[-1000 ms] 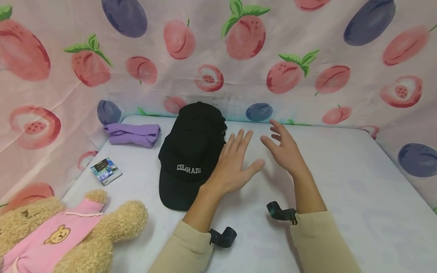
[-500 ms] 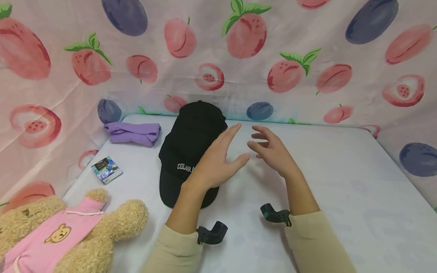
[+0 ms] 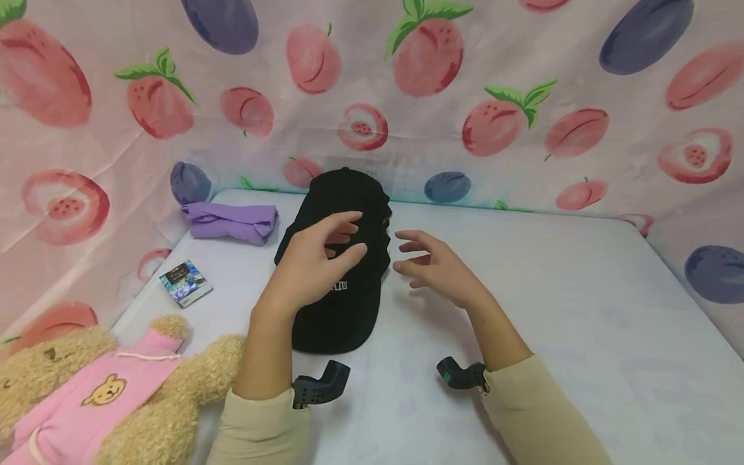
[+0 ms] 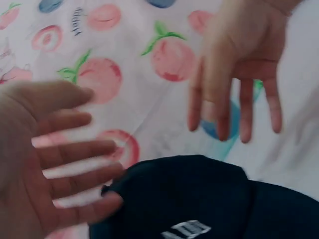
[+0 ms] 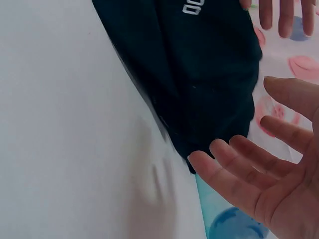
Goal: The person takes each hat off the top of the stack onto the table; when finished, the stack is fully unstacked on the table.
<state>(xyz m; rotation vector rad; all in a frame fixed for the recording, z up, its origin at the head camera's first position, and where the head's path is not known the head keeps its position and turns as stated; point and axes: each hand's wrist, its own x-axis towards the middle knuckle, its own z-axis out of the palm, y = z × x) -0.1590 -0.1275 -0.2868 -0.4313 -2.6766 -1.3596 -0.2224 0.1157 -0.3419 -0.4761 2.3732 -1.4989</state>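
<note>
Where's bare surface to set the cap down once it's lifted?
The wide white stretch right of the right hand out to the fruit-print curtain is bare. The left side is crowded: black cap, purple cloth, small packet, teddy bear.

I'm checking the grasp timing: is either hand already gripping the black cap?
No: in the head view the left hand hovers over the black cap and the right hand beside it, fingers spread.

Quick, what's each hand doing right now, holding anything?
Left hand: open, fingers spread above the black cap, holding nothing.
Right hand: open, beside the cap, holding nothing.
</note>
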